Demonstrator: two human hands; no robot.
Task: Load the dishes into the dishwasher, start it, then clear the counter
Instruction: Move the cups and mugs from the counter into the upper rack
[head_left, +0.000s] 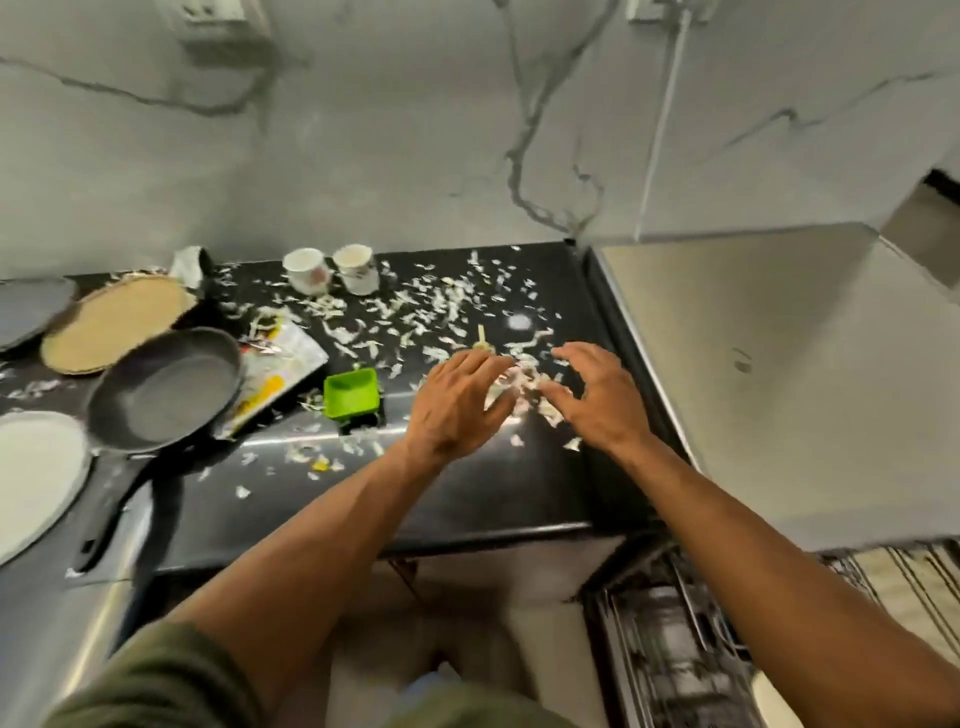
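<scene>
Head view: left hand and right hand hover close together, fingers loosely spread and gripping nothing, flanking a pile of vegetable scraps near the table's right edge. A frying pan sits near the left edge, and two cups stand at the back edge.

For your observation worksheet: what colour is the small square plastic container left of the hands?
Bright green; the small square plastic container shows best in the head view.
</scene>
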